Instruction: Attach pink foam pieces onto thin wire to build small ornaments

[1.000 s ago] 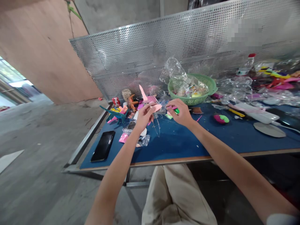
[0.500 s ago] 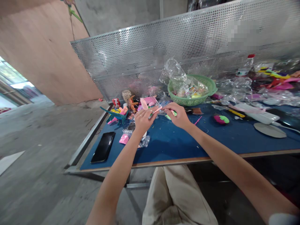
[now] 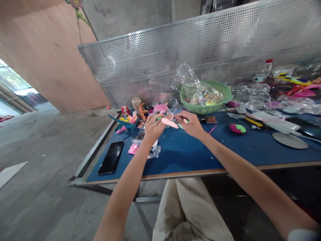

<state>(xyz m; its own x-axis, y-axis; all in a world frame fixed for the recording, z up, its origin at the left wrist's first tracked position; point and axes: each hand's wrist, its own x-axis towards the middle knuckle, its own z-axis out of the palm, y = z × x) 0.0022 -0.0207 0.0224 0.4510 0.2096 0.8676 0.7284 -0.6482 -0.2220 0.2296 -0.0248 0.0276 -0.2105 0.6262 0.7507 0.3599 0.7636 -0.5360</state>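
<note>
Over blue tabletop (image 3: 185,154), left hand (image 3: 153,129) curled, gripping pink piece (image 3: 171,123)

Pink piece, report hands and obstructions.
Left hand holding pink piece. Right hand close beside it; grip unclear. Green basket beyond both hands, not in the way.

Bright daylight at the left opening (image 3: 15,80); glare spots on the perforated panel (image 3: 145,63); soft, edge-warped detail
</note>
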